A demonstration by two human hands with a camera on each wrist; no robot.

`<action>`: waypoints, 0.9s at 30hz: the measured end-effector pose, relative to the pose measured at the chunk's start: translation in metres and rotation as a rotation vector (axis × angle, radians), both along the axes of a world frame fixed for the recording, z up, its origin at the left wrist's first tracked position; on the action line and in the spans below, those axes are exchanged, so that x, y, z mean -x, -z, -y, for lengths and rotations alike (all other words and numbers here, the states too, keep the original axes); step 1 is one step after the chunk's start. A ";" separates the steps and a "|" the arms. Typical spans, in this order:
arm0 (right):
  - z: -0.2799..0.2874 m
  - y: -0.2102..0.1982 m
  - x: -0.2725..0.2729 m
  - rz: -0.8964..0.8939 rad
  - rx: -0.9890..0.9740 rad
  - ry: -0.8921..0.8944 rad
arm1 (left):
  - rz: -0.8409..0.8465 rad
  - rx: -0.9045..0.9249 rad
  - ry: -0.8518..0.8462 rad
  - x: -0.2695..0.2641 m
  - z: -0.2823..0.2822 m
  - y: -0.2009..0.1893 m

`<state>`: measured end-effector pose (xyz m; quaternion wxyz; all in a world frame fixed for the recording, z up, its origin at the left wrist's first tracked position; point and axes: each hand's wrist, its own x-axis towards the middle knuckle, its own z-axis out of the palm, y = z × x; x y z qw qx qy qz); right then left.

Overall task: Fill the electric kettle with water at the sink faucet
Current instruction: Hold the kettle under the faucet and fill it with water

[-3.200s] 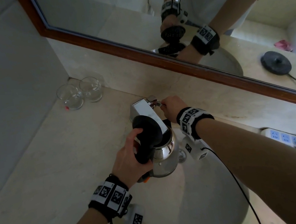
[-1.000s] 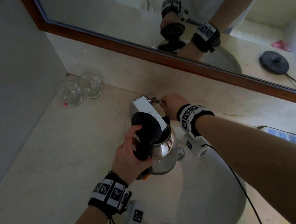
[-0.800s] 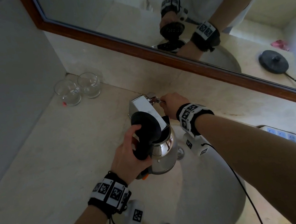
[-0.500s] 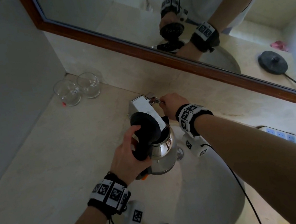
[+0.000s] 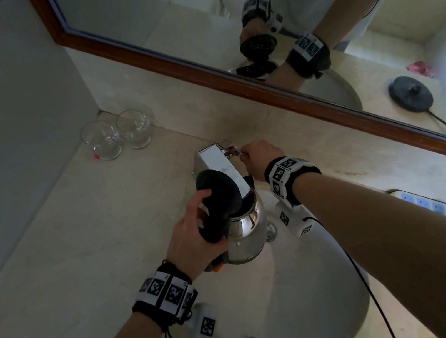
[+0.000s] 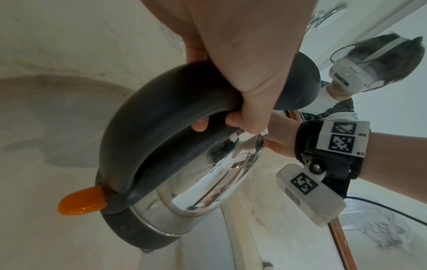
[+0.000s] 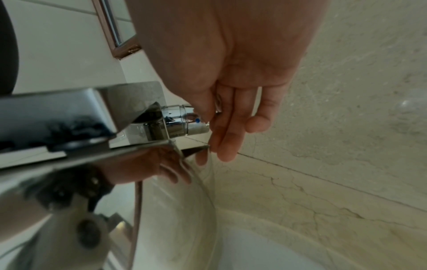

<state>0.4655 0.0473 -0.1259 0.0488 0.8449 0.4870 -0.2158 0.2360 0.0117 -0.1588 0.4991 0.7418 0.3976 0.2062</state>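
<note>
- Gripping the curved black handle (image 6: 148,117), the left hand (image 5: 194,237) has fingers and thumb wrapped round it and holds the polished steel electric kettle (image 5: 248,232) above the round beige sink basin (image 5: 326,313).
- The kettle's round black lid (image 5: 219,192) stands raised, and the flat chrome faucet spout (image 5: 221,166) reaches over the open mouth.
- An orange switch tab (image 6: 80,202) projects at the foot of the handle.
- The right hand (image 5: 259,157) pinches the small chrome faucet lever (image 7: 184,118) between thumb and fingers; the other fingers hang loosely extended.
- Water flow cannot be made out.
- Two clear drinking glasses (image 5: 117,136) stand side by side in the far left corner of the beige stone countertop (image 5: 66,237).
- A wood-framed mirror (image 5: 199,64) runs along the wall behind the faucet.
</note>
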 end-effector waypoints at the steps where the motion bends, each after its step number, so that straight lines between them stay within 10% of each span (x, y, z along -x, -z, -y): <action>1: 0.000 0.000 0.000 0.003 -0.001 0.000 | 0.003 0.001 0.000 0.000 0.000 0.000; 27: 0.000 -0.002 0.001 0.029 0.011 -0.005 | -0.013 -0.024 0.024 0.000 -0.002 0.001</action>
